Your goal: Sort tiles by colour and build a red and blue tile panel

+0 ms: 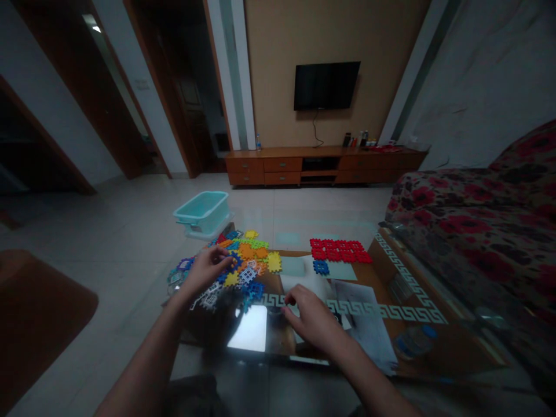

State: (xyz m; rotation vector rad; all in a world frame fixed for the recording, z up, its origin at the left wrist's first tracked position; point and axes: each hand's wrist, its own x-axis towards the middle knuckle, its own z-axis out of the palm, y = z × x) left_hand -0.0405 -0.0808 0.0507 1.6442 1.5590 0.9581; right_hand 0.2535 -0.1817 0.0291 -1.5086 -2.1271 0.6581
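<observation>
A heap of coloured interlocking puzzle tiles (pixel 243 258) lies on the glass coffee table (pixel 403 313). My left hand (pixel 207 271) reaches into the heap's left side, fingers curled round a blue tile (pixel 234 262). My right hand (pixel 313 319) rests on the glass near the front, fingers bent down and pressed together; whether anything is in them is hidden. A flat mat of joined red tiles (pixel 339 250) lies further right, with one blue tile (pixel 321 267) at its near edge.
A turquoise plastic bin (pixel 203 212) stands at the table's far left. Papers (pixel 365 313) lie under the glass, and a water bottle (pixel 414 340) sits below. A floral sofa (pixel 478 220) is on the right, a TV cabinet (pixel 321 165) beyond.
</observation>
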